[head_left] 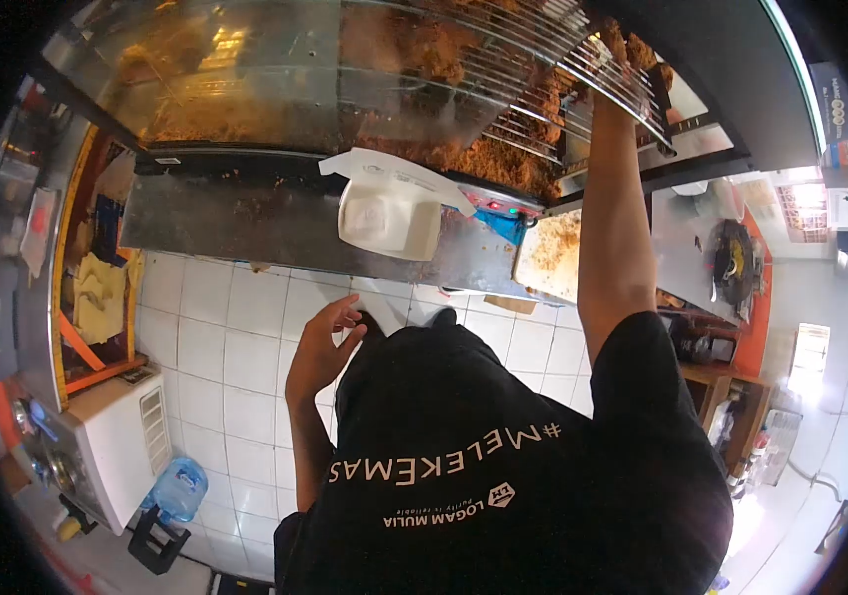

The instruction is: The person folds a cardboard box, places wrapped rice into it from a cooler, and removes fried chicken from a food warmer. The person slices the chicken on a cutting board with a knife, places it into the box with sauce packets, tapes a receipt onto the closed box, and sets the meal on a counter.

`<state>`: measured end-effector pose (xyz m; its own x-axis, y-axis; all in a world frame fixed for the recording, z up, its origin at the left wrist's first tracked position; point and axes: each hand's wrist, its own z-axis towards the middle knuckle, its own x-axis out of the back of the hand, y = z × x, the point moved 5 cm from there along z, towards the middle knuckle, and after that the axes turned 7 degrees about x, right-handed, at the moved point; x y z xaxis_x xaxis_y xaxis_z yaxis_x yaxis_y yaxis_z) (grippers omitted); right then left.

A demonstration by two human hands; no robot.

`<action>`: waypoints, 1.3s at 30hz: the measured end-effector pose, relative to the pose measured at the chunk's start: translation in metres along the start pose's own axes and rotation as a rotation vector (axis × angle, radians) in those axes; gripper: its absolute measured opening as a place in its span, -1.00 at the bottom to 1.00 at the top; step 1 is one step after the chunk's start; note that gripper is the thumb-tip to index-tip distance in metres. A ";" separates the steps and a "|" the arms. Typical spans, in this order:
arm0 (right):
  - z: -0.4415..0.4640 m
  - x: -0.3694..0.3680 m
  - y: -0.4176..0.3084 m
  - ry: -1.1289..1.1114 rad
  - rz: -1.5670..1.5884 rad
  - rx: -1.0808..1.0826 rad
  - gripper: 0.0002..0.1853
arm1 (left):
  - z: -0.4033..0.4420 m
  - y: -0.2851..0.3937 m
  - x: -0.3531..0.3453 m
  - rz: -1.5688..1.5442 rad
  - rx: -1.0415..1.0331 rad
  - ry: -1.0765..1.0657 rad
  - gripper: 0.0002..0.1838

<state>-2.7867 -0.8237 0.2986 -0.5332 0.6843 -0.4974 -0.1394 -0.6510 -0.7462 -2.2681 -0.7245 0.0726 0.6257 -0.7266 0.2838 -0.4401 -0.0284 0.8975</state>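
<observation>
While the right hand (614,87) reaches up among the wire racks (533,134) of the heated display case, the work looks to be at an early point. What is done, as far as can be judged, is that a white paper takeaway carton (412,234) stands unfolded on the metal table (236,213), its lid flap (384,171) raised along the side nearest the case. No food shows inside the carton, only its pale bottom, and the lid is not folded down, so filling and closing both seem left undone. The brown, crumb-coated fried pieces (439,50) are in the case, some behind the glass (265,84) and others by the racks, close to the right hand.

The left hand (320,349) hangs over the tiled floor (255,327), in front of the table and apart from the carton; its fingers are loosely curled, with the thumb held away from them, and nothing shows in its grasp.

Rack bars, blur and similar browns obscure the right hand, so I cannot tell whether its fingers are apart or clamped on a piece. Steamy-looking reflections on the glass make the pieces behind it hard to count, and the top edge cuts off part of the case. Beside the right forearm, a crumb-strewn white tray (549,250) is partly covered, and a blue item (500,227) near it is too unclear to name
</observation>
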 end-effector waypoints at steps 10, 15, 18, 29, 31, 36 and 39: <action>-0.001 0.009 0.003 -0.015 -0.003 -0.025 -0.66 | -0.008 -0.009 0.006 -0.021 0.006 0.059 -0.48; -0.004 0.008 0.003 -0.016 0.017 -0.025 -0.65 | -0.007 -0.021 0.009 -0.063 0.032 0.061 -0.47; -0.009 0.014 0.004 -0.001 0.029 -0.032 -0.64 | -0.004 -0.015 0.010 -0.033 0.033 0.015 -0.48; -0.018 0.031 0.001 0.050 0.066 -0.052 -0.62 | 0.005 0.002 0.011 0.055 0.028 -0.024 -0.48; -0.015 0.031 0.000 0.054 0.076 -0.054 -0.62 | 0.006 0.002 0.009 0.079 0.048 -0.033 -0.48; -0.027 0.039 0.004 0.086 0.114 -0.078 -0.61 | 0.005 0.008 0.001 0.028 0.034 -0.027 -0.48; -0.040 0.046 0.009 0.120 0.139 -0.099 -0.60 | 0.008 0.014 -0.001 0.044 0.014 -0.032 -0.49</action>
<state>-2.7796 -0.7848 0.2515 -0.4375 0.6285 -0.6431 0.0139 -0.7103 -0.7037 -2.2800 -0.7300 0.0827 0.5846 -0.7492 0.3114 -0.4759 -0.0058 0.8795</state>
